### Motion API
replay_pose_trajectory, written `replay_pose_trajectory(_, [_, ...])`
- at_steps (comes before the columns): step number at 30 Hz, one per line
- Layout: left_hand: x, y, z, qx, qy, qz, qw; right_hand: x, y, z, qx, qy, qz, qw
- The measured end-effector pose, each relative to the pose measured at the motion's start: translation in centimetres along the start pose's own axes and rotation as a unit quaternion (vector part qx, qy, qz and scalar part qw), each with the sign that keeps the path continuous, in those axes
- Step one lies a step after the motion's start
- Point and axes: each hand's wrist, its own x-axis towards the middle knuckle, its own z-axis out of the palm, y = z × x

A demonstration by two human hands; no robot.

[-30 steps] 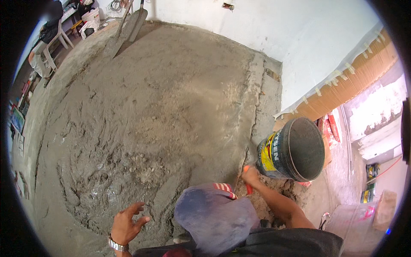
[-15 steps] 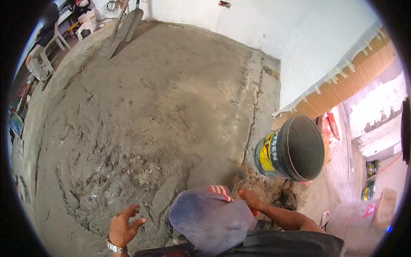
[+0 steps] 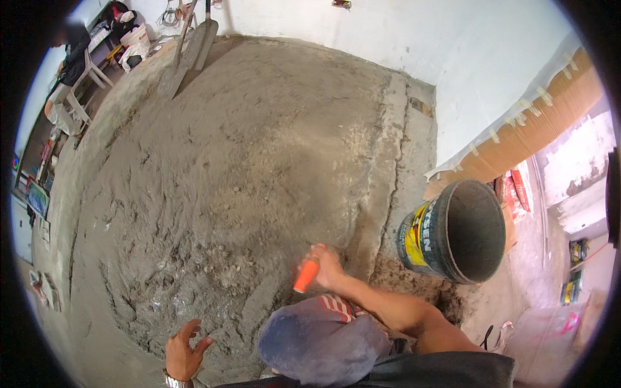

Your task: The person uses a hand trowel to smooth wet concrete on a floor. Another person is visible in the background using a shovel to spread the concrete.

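Note:
My right hand [image 3: 326,266] is closed around an orange handle [image 3: 306,276] just above the wet grey mortar [image 3: 155,258]. The working end of this tool is hidden or smeared by motion, so its kind does not show. My left hand [image 3: 184,352], with a metal watch at the wrist, hovers at the lower left over the mortar. Its fingers are curved and apart, with nothing in them. Between my arms bulges faded blue-grey cloth [image 3: 317,343] with red and white stripes. The mortar is lumpy and wet on the left, drier and sandier toward the middle.
A dark bucket [image 3: 475,233] leans to the right, its mouth facing right. Two shovels [image 3: 187,55] stand in the far left part of the mortar. Taped cardboard [image 3: 537,119] runs along the white wall [image 3: 362,32]. At the far left a person [image 3: 74,61] sits on a chair.
My right hand has swung forward and left from beside the cloth, bringing the orange handle into full view. My left hand stays nearly in place. The whole view has shifted slightly.

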Motion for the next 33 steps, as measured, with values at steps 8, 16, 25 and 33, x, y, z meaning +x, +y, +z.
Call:
replay_pose_trajectory(8, [0.2,-2.4,2.0,0.021,-0.045,-0.043,0.998,2.9,1.1,-1.0,0.081,0.065,-0.051,0.993])
replay_pose_trajectory(16, [1.0,-1.9,2.6,-0.030,-0.065,-0.034,0.997,1.3,-0.1,0.3,-0.049,0.045,-0.004,0.998])
replay_pose_trajectory(25, [1.1,-1.8,2.4,-0.036,-0.066,-0.039,0.996,3.4,-3.0,-1.9,-0.041,0.047,0.020,0.998])
replay_pose_trajectory(33, [0.8,-2.7,2.7,-0.030,-0.058,-0.030,0.997,5.6,-3.3,-1.4,-0.069,0.089,-0.014,0.994])
